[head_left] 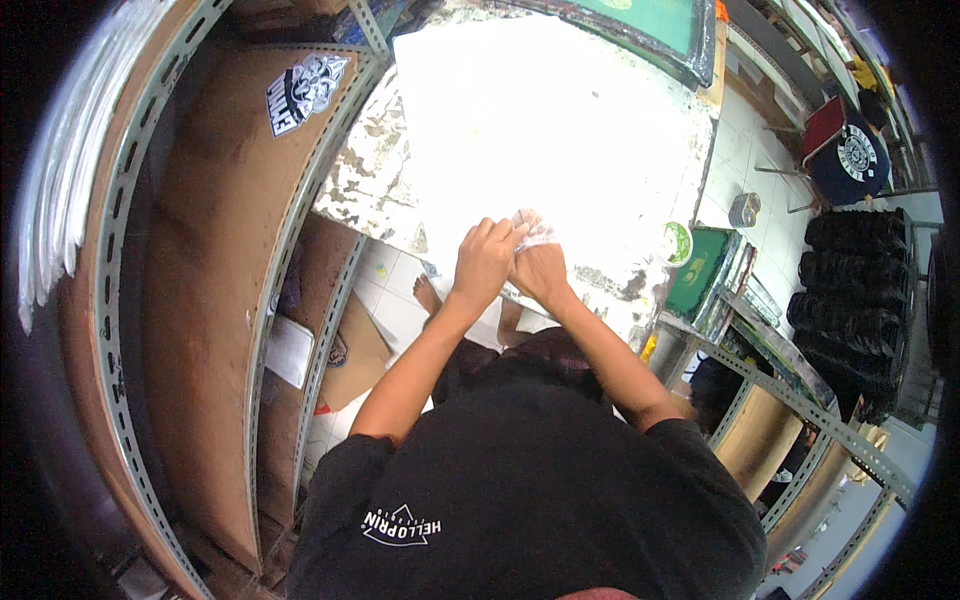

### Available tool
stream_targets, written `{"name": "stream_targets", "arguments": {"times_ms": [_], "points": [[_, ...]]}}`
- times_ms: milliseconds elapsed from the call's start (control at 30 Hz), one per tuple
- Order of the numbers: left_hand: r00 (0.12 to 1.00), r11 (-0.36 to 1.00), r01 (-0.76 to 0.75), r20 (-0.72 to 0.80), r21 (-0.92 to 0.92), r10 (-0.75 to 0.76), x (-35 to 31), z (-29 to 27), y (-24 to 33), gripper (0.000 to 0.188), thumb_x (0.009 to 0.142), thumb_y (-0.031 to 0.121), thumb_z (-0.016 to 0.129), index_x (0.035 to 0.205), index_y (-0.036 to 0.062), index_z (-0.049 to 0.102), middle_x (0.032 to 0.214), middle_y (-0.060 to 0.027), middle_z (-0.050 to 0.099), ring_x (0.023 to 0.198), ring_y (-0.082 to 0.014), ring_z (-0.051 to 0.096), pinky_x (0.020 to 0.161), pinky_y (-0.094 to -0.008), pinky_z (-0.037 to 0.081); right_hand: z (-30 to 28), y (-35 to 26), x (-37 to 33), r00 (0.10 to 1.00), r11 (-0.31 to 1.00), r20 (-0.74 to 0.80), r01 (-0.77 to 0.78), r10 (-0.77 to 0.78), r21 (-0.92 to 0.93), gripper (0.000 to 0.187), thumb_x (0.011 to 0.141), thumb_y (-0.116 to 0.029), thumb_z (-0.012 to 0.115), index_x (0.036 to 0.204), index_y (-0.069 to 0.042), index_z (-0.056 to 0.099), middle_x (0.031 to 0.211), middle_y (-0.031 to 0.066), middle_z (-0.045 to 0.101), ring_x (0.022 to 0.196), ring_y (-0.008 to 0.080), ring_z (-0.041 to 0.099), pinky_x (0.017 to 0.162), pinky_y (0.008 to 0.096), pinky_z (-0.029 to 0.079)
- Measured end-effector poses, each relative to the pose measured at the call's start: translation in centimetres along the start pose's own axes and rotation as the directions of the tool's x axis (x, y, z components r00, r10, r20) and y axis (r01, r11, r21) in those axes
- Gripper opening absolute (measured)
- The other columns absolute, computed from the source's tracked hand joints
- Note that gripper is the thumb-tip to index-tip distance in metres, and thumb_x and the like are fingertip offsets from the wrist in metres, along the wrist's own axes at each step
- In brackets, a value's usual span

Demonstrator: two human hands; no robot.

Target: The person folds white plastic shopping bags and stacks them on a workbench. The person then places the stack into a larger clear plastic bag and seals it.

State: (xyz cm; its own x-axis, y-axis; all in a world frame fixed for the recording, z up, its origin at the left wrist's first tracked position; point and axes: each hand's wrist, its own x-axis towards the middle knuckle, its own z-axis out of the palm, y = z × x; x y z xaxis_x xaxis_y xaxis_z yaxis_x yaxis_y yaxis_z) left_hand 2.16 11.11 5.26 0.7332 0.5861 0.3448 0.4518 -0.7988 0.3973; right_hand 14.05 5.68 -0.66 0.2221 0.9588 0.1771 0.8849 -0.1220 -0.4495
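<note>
In front of me both my hands meet over the near edge of a bright white sheet (540,110), which lies on a worktable (365,160) mottled with paint. Between them is a crumpled, pale pinkish-white rag (535,227); whether it is cloth or thin plastic is unclear. My left hand (484,262) is closed, its fingertips pinching the rag's left side. The rag bunches over the fingers of my right hand (541,268), which is closed around it. My right fingertips are partly hidden. Glare washes out most of the sheet's surface.
A small tub with green contents (677,243) stands at the table's right edge. Green framed screens (695,285) lean at right, another lies at the far end. Metal shelving (270,300) closes in on the left. A seated person (850,150) is at far right, near stacked black items (850,290).
</note>
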Motion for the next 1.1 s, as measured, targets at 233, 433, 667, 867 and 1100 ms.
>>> {"name": "stream_targets", "arguments": {"times_ms": [233,433,667,867,1100], "points": [[0.995,0.999,0.030,-0.090,-0.014,-0.031,1.9,-2.2,-0.1,0.041,0.076,-0.003,0.065,0.112,0.0117,0.076,0.085,-0.0065,0.059,0.081,-0.0269,0.058,0.071,-0.0393,0.053,-2.5,-0.4,1.2,0.997,0.998,-0.051,0.052,-0.053,-0.021,0.040,0.084,-0.019,0.064,0.119,-0.001,0.068,0.127,0.0256,0.063,0.116,0.0399,0.061,0.099,0.0537,0.044],[0.989,0.995,0.101,-0.106,-0.014,-0.102,3.1,-3.1,1.2,0.044,0.075,-0.002,0.069,0.116,0.0143,0.076,0.083,-0.0057,0.058,0.079,-0.0261,0.058,0.070,-0.0381,0.051,-4.1,-1.2,4.2,0.984,0.994,-0.153,0.082,-0.092,-0.066,0.064,0.091,-0.040,0.066,0.146,-0.011,0.054,0.154,0.0245,0.042,0.145,0.0466,0.034,0.114,0.0629,0.028],[0.992,0.995,0.093,-0.087,-0.037,-0.096,1.6,-2.3,1.0,0.042,0.078,0.000,0.066,0.116,0.0139,0.076,0.083,-0.0038,0.059,0.079,-0.0252,0.056,0.070,-0.0373,0.051,3.1,-1.1,13.1,0.965,0.992,-0.259,0.009,-0.041,-0.123,0.072,0.090,-0.065,0.060,0.149,-0.024,0.053,0.164,0.0176,0.032,0.151,0.0522,0.015,0.109,0.0835,0.006],[0.991,0.992,0.101,-0.074,-0.076,-0.107,2.2,-3.2,0.8,0.039,0.082,-0.001,0.063,0.117,0.0115,0.075,0.083,-0.0047,0.058,0.078,-0.0256,0.056,0.069,-0.0390,0.051,3.4,-1.1,14.4,0.969,0.991,-0.246,-0.014,-0.021,-0.136,0.071,0.093,-0.065,0.056,0.151,-0.023,0.052,0.162,0.0199,0.034,0.151,0.0499,0.019,0.111,0.0817,0.004],[0.995,0.994,0.079,-0.058,-0.076,-0.084,2.1,-2.2,-0.3,0.040,0.081,0.000,0.063,0.117,0.0110,0.075,0.085,-0.0060,0.059,0.080,-0.0263,0.057,0.071,-0.0393,0.052,3.1,1.5,14.6,0.981,0.971,-0.189,-0.006,-0.040,-0.239,0.065,0.099,-0.055,0.055,0.152,-0.019,0.049,0.162,0.0220,0.034,0.153,0.0445,0.020,0.114,0.0771,0.010]]}}
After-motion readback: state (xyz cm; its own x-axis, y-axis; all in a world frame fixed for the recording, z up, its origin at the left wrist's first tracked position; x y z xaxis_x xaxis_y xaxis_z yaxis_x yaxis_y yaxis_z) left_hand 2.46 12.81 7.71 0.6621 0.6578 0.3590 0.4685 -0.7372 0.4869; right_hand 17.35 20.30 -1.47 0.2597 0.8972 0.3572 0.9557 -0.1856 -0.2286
